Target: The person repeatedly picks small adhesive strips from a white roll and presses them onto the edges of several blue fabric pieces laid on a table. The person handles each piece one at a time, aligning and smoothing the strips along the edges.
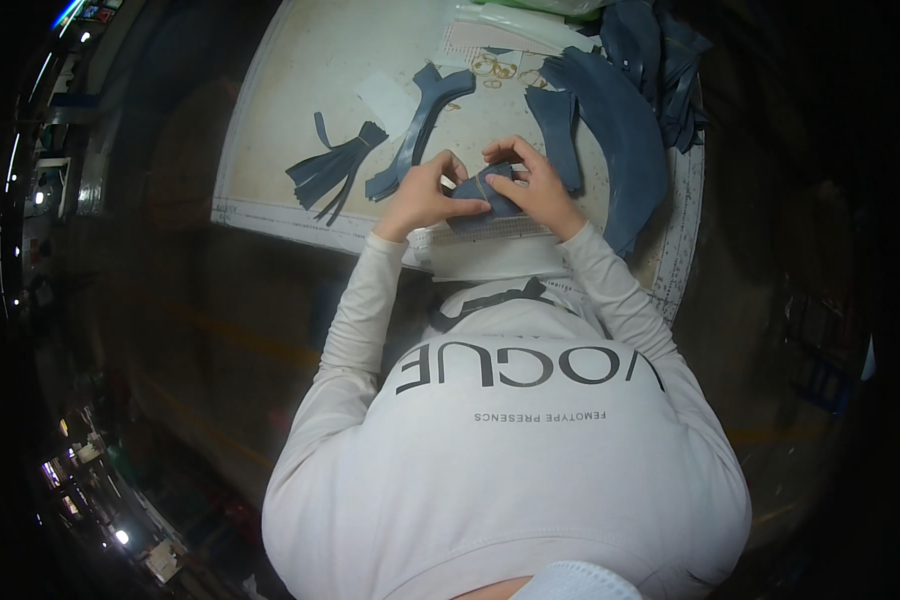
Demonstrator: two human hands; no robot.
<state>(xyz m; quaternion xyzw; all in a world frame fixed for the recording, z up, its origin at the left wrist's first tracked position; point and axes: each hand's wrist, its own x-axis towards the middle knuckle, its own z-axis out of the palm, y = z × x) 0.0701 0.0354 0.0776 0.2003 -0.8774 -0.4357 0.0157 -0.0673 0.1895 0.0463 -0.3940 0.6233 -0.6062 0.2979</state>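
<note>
Between my two hands, near the table's front edge, is a small bundle of dark blue leather-like pieces [470,190]. A thin tan band, which looks like a rubber band, crosses its top. My left hand [425,200] grips the bundle's left side, thumb laid along its near edge. On the other side my right hand [535,188] pinches it, with the thumb on top near the band and the fingers curled over the far edge. Its underside is hidden.
Left of my hands lie a fanned bundle of narrow blue strips [337,170] and a curved blue stack [425,120]. A short stack [558,130] and a large curved stack [620,140] lie to the right. Loose rubber bands [495,68] are farther back on the pale table [280,130].
</note>
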